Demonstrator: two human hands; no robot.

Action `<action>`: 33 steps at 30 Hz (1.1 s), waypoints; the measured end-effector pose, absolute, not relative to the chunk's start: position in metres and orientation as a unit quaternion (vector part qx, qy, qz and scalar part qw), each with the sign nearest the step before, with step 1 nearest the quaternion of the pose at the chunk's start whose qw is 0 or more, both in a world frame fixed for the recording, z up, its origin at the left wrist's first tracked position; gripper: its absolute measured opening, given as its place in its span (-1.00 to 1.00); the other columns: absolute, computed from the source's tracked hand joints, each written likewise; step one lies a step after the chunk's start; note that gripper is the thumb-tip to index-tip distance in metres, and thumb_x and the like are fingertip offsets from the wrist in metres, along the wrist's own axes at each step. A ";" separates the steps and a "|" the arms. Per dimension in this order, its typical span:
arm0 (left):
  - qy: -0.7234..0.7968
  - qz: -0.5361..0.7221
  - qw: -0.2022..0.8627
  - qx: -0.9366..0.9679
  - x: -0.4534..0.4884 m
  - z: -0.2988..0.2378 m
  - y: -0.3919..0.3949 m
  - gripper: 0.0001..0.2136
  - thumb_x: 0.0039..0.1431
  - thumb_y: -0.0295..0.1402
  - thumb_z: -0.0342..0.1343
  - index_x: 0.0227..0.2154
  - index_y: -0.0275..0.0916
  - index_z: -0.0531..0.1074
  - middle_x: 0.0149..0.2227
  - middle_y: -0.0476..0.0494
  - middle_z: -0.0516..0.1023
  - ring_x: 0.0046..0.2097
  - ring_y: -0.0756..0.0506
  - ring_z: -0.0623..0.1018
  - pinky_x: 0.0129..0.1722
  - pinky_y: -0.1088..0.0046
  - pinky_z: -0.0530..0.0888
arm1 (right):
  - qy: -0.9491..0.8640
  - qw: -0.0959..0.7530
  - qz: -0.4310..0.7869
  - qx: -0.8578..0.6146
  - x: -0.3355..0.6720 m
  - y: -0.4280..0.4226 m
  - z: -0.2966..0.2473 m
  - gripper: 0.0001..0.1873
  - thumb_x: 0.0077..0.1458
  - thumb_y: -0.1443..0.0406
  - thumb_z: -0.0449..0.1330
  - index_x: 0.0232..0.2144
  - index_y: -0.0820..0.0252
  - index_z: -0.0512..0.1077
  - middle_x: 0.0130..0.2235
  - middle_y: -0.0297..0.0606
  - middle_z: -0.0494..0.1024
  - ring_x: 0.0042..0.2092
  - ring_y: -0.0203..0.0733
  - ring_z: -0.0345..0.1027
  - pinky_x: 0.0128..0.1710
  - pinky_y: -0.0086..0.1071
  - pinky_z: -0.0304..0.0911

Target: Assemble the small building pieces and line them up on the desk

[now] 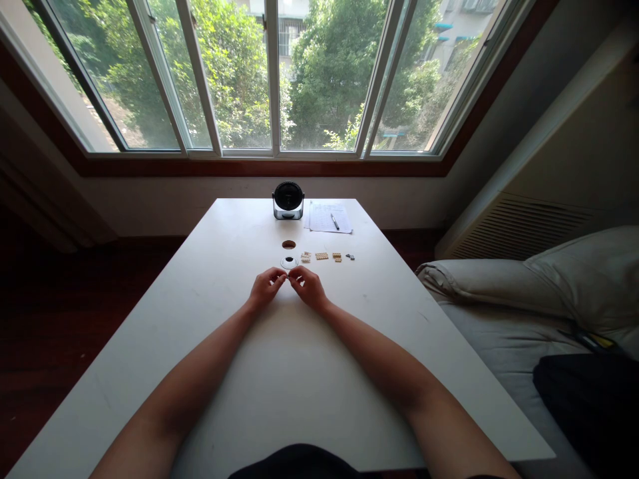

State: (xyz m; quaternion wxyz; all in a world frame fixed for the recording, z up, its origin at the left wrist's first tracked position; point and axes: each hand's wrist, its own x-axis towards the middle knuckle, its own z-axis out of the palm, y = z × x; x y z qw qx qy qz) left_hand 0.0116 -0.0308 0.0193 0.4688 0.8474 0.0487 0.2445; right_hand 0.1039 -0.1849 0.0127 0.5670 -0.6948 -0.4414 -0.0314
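My left hand (pixel 267 287) and my right hand (pixel 307 286) meet fingertip to fingertip over the white table. Both are closed in a pinch around a tiny dark piece (pixel 287 277), too small to name and mostly hidden by the fingers. Just beyond them lies a round pale dish or ring (pixel 283 264) with something dark at its middle. To its right, small pieces lie in a row: light tan pieces (pixel 306 257), a block of tan pieces (pixel 322 256), darker tan pieces (pixel 337 257) and a few grey-black pieces (pixel 350 257).
A brown round opening or disc (pixel 288 245) is behind the dish. Farther back stand a small black fan (pixel 288 199) and sheets of paper (pixel 324 218) with a pen (pixel 335 221) on top. The white table (pixel 224 246) faces a window; a padded seat (pixel 499 319) is at right.
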 end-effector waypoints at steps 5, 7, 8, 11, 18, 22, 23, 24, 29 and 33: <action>0.048 0.265 0.456 0.849 0.012 0.019 -0.033 -0.81 0.22 -0.21 0.12 -0.26 -0.18 0.54 -0.27 -0.10 0.62 -0.31 -0.07 0.52 -0.26 0.40 0.46 | -0.441 0.563 -0.042 -0.698 0.105 -0.185 0.010 -0.84 0.19 0.22 0.12 -0.24 0.12 0.46 -0.29 -0.27 0.56 -0.30 -0.22 0.44 -0.28 -0.35 0.40; 0.044 0.265 0.453 0.850 0.012 0.019 -0.033 -0.81 0.22 -0.21 0.11 -0.26 -0.18 0.54 -0.27 -0.10 0.62 -0.29 -0.07 0.52 -0.24 0.39 0.46 | -0.437 0.558 -0.039 -0.704 0.106 -0.185 0.009 -0.84 0.18 0.21 0.13 -0.23 0.12 0.46 -0.30 -0.27 0.56 -0.32 -0.22 0.43 -0.29 -0.36 0.39; 0.042 0.266 0.452 0.850 0.012 0.019 -0.033 -0.81 0.23 -0.21 0.11 -0.25 -0.18 0.54 -0.27 -0.10 0.62 -0.28 -0.07 0.53 -0.23 0.39 0.46 | -0.434 0.554 -0.036 -0.709 0.107 -0.185 0.009 -0.84 0.18 0.21 0.14 -0.24 0.12 0.46 -0.31 -0.28 0.56 -0.32 -0.22 0.43 -0.30 -0.36 0.39; 0.038 0.269 0.450 0.851 0.012 0.019 -0.033 -0.82 0.23 -0.22 0.10 -0.24 -0.18 0.53 -0.27 -0.10 0.61 -0.28 -0.07 0.52 -0.23 0.39 0.46 | -0.429 0.547 -0.025 -0.718 0.107 -0.185 0.010 -0.85 0.17 0.20 0.15 -0.27 0.12 0.46 -0.34 -0.29 0.56 -0.34 -0.23 0.42 -0.31 -0.35 0.38; 0.051 0.258 0.450 0.854 0.010 0.023 -0.033 -0.79 0.24 -0.18 0.09 -0.32 -0.19 0.51 -0.33 -0.07 0.59 -0.32 -0.05 0.51 -0.28 0.43 0.45 | -0.426 0.550 -0.024 -0.718 0.105 -0.185 0.012 -0.88 0.14 0.22 0.16 -0.31 0.12 0.44 -0.36 -0.31 0.56 -0.36 -0.23 0.42 -0.31 -0.35 0.39; 0.045 0.233 0.456 0.857 0.010 0.023 -0.032 -0.74 0.25 -0.13 0.07 -0.36 -0.20 0.52 -0.36 -0.07 0.59 -0.34 -0.05 0.51 -0.33 0.45 0.43 | -0.432 0.544 -0.034 -0.719 0.106 -0.185 0.010 -0.90 0.14 0.25 0.14 -0.31 0.11 0.44 -0.33 -0.31 0.56 -0.34 -0.24 0.42 -0.29 -0.36 0.39; 0.044 0.233 0.457 0.857 0.010 0.023 -0.032 -0.74 0.25 -0.13 0.07 -0.36 -0.20 0.52 -0.36 -0.07 0.59 -0.34 -0.06 0.51 -0.32 0.44 0.43 | -0.435 0.543 -0.036 -0.717 0.106 -0.185 0.010 -0.90 0.14 0.26 0.14 -0.31 0.11 0.45 -0.33 -0.30 0.56 -0.34 -0.24 0.42 -0.28 -0.36 0.39; 0.044 0.235 0.458 0.856 0.010 0.022 -0.031 -0.74 0.25 -0.13 0.08 -0.35 -0.20 0.53 -0.36 -0.08 0.60 -0.33 -0.06 0.52 -0.31 0.44 0.44 | -0.438 0.545 -0.039 -0.714 0.106 -0.185 0.009 -0.90 0.14 0.26 0.13 -0.30 0.11 0.45 -0.32 -0.30 0.56 -0.34 -0.24 0.42 -0.29 -0.36 0.39; 0.047 0.245 0.466 0.849 0.012 0.018 -0.031 -0.77 0.22 -0.16 0.11 -0.34 -0.20 0.54 -0.35 -0.07 0.60 -0.32 -0.06 0.52 -0.27 0.43 0.45 | -0.451 0.553 -0.041 -0.699 0.104 -0.185 0.012 -0.88 0.16 0.26 0.12 -0.31 0.11 0.45 -0.30 -0.28 0.55 -0.30 -0.23 0.43 -0.27 -0.35 0.41; 0.054 0.245 0.470 0.846 0.013 0.017 -0.031 -0.78 0.21 -0.18 0.11 -0.34 -0.20 0.54 -0.36 -0.06 0.60 -0.33 -0.05 0.52 -0.29 0.44 0.45 | -0.451 0.573 -0.041 -0.683 0.102 -0.185 0.015 -0.87 0.17 0.24 0.12 -0.28 0.11 0.45 -0.29 -0.28 0.56 -0.29 -0.22 0.44 -0.27 -0.34 0.42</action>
